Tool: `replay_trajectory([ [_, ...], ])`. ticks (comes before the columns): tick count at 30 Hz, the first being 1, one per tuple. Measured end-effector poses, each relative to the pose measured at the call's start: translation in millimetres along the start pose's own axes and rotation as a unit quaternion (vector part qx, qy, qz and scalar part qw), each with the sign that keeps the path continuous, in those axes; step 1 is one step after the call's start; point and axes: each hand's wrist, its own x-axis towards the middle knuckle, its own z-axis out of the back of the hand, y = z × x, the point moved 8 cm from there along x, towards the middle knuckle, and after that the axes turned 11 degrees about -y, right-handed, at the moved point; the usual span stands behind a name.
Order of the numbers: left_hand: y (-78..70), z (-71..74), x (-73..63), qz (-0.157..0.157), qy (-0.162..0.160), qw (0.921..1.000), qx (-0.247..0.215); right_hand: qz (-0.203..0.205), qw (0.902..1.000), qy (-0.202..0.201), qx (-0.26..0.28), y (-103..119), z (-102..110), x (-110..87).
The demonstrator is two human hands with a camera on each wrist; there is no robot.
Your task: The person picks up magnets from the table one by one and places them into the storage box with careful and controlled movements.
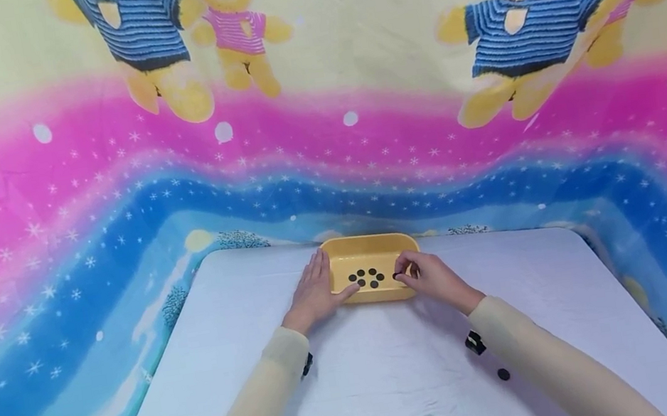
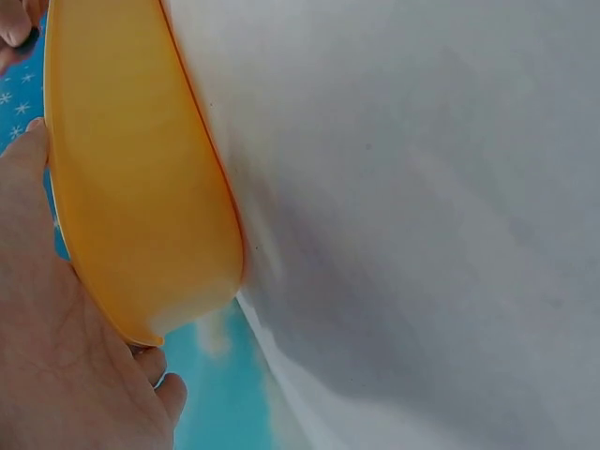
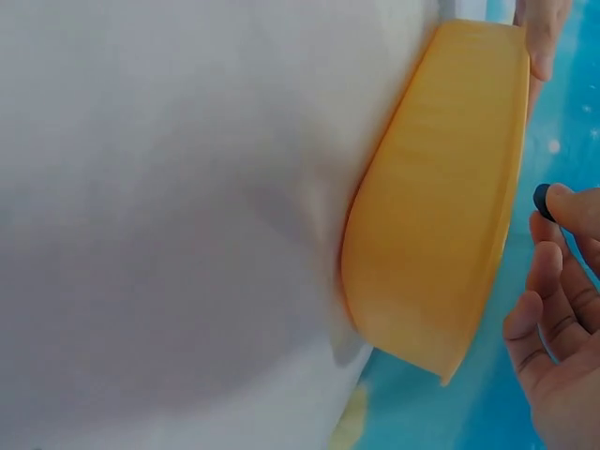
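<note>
A yellow plastic box with rounded corners and an open top stands toward the far edge of the table. Several small black discs lie flat on its floor. My left hand holds the box's left front corner, fingers along the left side and thumb over the front rim; in the left wrist view its fingers curve beside the yellow wall. Between thumb and fingertips my right hand pinches a black disc, over the right end of the box. The right wrist view shows that disc above rim level.
Another black disc lies on the white tabletop beside the right forearm. A printed curtain with bears and snowflakes hangs close behind the table and along its sides. Dark wrist devices sit under both sleeves.
</note>
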Motion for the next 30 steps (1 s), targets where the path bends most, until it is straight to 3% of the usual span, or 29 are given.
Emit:
replay_trajectory([
  [9, -0.3, -1.8, 0.2, -0.001, -0.001, 0.9999, 0.013, -0.020, 0.9994, 0.015, 0.024, -15.7, -16.7, 22.3],
  [20, -3.5, 1.1, -0.8, -0.003, 0.001, 0.9998, 0.020, -0.043, 0.9987, 0.027, -0.007, -26.5, -31.6, 44.3],
  [30, -4.4, 1.9, -1.7, 0.000, 0.005, 0.9999, 0.016, -0.056, 0.9947, 0.070, -0.050, -33.8, -44.1, 54.0],
])
